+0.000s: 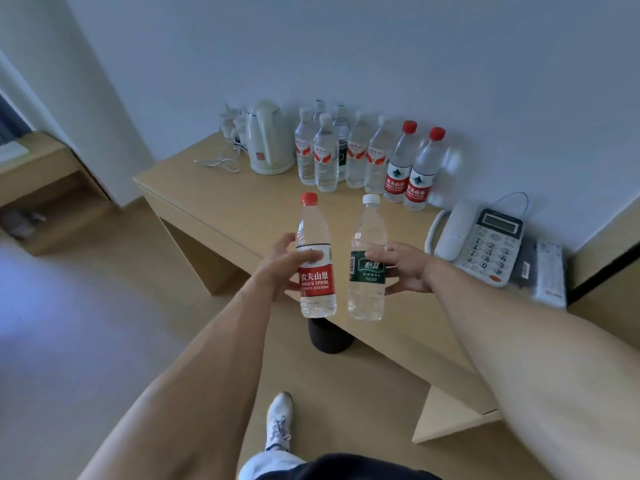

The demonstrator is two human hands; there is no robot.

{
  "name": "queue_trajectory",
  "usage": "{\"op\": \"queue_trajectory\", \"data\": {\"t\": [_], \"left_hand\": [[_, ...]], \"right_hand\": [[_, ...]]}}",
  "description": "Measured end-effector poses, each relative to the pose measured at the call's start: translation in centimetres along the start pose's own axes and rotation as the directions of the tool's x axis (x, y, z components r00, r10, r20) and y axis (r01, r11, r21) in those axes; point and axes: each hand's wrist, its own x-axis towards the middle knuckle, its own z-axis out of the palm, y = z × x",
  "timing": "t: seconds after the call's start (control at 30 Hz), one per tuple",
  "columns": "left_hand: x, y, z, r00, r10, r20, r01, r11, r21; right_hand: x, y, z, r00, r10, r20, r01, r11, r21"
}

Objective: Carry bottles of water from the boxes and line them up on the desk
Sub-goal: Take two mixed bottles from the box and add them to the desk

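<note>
My left hand (pixel 277 266) grips a red-capped, red-labelled water bottle (pixel 316 275) upright in the air before the desk (pixel 242 209). My right hand (pixel 405 268) grips a white-capped, green-labelled water bottle (pixel 367 268) upright beside it. Both bottles hover over the desk's front edge. At the back of the desk, against the wall, stands a row of several bottles (pixel 346 157); the two rightmost have red caps (pixel 408 168).
A cream electric kettle (pixel 268 140) with its cord stands left of the row. A white desk phone (pixel 481 240) and a remote (pixel 550 271) lie at the right. A dark round bin (pixel 329 336) sits on the floor under the desk edge. A low shelf (pixel 45 188) stands at the left.
</note>
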Motion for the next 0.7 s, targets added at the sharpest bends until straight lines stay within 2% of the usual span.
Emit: {"op": "queue_trajectory", "data": {"t": [0.2, 0.37, 0.5, 0.7], "left_hand": [[8.3, 3.0, -1.4, 0.984, 0.031, 0.177, -0.039, 0.998, 0.041], [13.2, 5.9, -3.4, 0.957, 0.078, 0.279, -0.1, 0.993, 0.067], [16.5, 7.9, -3.4, 0.948, 0.129, 0.29, -0.147, 0.988, 0.042], [20.1, 9.3, -2.6, 0.932, 0.183, 0.314, -0.224, 0.97, 0.099]], "right_hand": [[3.5, -1.6, -0.2, 0.969, 0.028, -0.247, 0.013, 0.987, 0.161], [6.2, -3.4, 1.2, 0.902, 0.004, -0.431, 0.125, 0.955, 0.27], [7.6, -4.8, 1.4, 0.851, -0.038, -0.524, 0.196, 0.949, 0.249], [10.0, -6.9, 1.0, 0.814, -0.133, -0.565, 0.256, 0.956, 0.143]]}}
